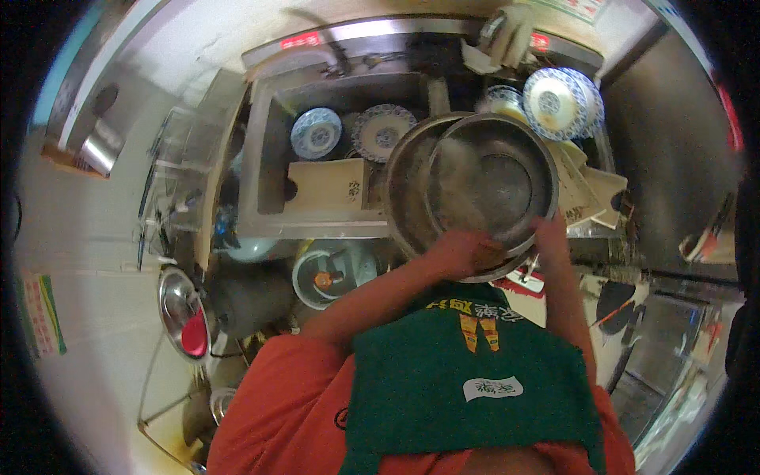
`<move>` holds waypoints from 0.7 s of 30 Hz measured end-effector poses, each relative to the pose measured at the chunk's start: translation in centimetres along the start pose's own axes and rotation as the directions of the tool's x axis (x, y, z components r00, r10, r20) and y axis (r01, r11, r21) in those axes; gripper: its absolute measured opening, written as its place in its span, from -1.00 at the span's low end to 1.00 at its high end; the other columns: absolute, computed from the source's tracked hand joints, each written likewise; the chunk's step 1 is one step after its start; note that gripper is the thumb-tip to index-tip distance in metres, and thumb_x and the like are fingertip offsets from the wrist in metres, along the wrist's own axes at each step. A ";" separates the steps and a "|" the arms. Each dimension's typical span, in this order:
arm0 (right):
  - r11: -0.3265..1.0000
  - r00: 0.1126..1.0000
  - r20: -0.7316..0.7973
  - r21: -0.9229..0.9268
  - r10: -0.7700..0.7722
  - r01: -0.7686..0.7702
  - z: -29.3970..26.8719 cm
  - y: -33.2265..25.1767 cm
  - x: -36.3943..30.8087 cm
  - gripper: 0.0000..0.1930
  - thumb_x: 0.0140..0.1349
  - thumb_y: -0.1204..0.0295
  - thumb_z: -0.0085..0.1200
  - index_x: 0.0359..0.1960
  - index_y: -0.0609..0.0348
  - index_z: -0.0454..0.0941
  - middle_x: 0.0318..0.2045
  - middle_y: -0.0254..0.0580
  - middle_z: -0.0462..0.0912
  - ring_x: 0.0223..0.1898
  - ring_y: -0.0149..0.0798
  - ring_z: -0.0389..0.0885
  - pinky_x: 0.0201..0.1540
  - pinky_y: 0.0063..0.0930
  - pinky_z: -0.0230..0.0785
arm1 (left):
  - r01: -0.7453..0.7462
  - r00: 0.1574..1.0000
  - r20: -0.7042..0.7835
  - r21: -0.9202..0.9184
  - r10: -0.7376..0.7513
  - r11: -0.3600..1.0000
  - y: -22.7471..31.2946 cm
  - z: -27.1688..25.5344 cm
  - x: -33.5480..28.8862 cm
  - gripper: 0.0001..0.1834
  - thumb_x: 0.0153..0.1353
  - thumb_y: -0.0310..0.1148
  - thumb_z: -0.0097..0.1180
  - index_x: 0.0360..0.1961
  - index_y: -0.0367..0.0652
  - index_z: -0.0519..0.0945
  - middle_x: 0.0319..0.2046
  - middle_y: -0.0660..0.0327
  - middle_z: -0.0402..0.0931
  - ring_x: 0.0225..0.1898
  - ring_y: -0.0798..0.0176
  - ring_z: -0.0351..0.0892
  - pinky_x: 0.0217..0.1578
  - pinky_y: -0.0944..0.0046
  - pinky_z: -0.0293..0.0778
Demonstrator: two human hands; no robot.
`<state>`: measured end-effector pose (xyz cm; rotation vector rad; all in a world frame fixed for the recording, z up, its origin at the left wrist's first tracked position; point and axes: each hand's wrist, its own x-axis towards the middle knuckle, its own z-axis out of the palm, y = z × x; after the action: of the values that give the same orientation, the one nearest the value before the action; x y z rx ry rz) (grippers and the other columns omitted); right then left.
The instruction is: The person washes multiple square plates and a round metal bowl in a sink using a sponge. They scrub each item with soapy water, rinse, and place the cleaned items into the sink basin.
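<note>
Two large round metal basins overlap at the right of the sink. The upper metal basin (pixel 518 186) is tilted so that its inside shows, with a pale smear across it. The lower metal basin (pixel 405 186) sticks out on its left. My left hand (pixel 465 252) is closed at the near left part of the upper basin's rim; it is blurred and its fingertips are hard to make out. Gripping the near right rim is my right hand (pixel 549 233), its fingers partly hidden.
In the sink (pixel 265 142) lie two blue-patterned plates (pixel 316 133) and a cream box-shaped piece (pixel 324 186). More patterned plates (pixel 550 103) stand behind the basins at right, above cream trays (pixel 606 190). A faucet (pixel 336 59) rises at the back. Below left is a bucket (pixel 305 281).
</note>
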<state>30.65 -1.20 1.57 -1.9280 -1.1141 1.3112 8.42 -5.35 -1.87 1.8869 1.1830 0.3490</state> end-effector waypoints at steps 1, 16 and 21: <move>0.998 0.999 0.048 0.063 -0.013 0.010 -1.9 -2.3 0.2 -0.48 0.21 0.42 0.03 0.24 0.19 0.37 -0.51 -0.14 0.63 -0.65 -0.27 0.56 -0.67 -0.43 0.37 | -0.026 1.000 0.009 0.035 0.026 0.999 -0.3 -0.5 -0.3 -0.71 0.18 -0.12 0.25 -0.13 0.02 0.71 -0.18 0.05 0.67 -0.08 -0.13 0.65 -0.04 -0.05 0.56; 0.655 0.945 0.323 0.724 -0.044 -0.217 3.9 1.3 4.3 -0.28 0.46 -0.17 -0.20 0.45 0.08 0.21 0.34 -0.12 0.41 0.26 -0.13 0.44 0.24 -0.15 0.31 | -0.209 0.814 -0.436 -0.836 -0.383 0.507 -1.0 -11.3 -3.2 -0.56 0.35 -0.26 0.14 0.21 -0.09 0.45 0.10 0.09 0.51 0.08 -0.01 0.52 0.10 -0.09 0.49; 0.321 0.930 0.276 0.928 -0.244 -0.191 2.8 -1.0 2.7 -0.39 0.53 -0.04 -0.24 0.43 0.10 0.25 0.40 -0.14 0.35 0.39 -0.02 0.31 0.43 -0.03 0.11 | -0.257 0.861 -0.190 -0.963 -0.471 -0.082 -4.9 -11.2 -1.3 -0.48 0.39 -0.22 0.15 0.30 -0.11 0.36 0.15 0.09 0.47 0.12 0.01 0.48 0.11 -0.04 0.48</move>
<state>28.24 1.62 0.00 -0.7264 -0.2518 1.7790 -2.06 0.23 1.17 0.1934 0.8133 1.2976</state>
